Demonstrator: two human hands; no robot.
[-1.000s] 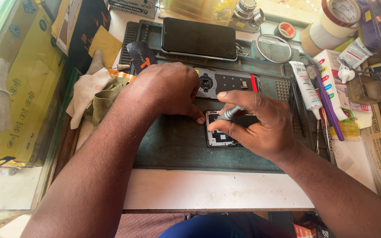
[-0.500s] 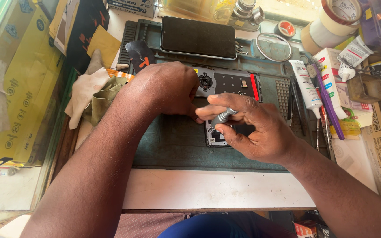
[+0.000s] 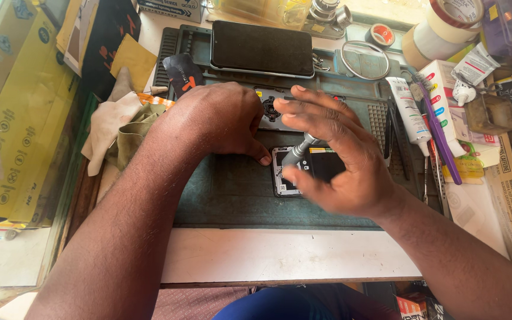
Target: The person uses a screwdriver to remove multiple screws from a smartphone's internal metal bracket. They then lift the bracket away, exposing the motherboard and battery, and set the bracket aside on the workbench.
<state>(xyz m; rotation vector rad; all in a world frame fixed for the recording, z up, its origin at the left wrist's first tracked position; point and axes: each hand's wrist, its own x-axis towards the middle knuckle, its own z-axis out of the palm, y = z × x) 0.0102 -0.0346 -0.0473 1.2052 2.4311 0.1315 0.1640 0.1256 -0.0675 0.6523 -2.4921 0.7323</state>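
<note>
Phone (image 3: pixel 321 169) lies opened on the mat (image 3: pixel 232 189), my left hand (image 3: pixel 217 121) pressing its corner steady while my right hand (image 3: pixel 339 160) pinches a screwdriver (image 3: pixel 298 151) upright.

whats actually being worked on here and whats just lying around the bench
In use:
- left hand pressing the opened phone down on the green mat
- right hand holding a grey screwdriver to that phone

Lying about:
- black phone face up at the back
- white tube
- purple toothbrush
- tape rolls
- cloth rags
</note>
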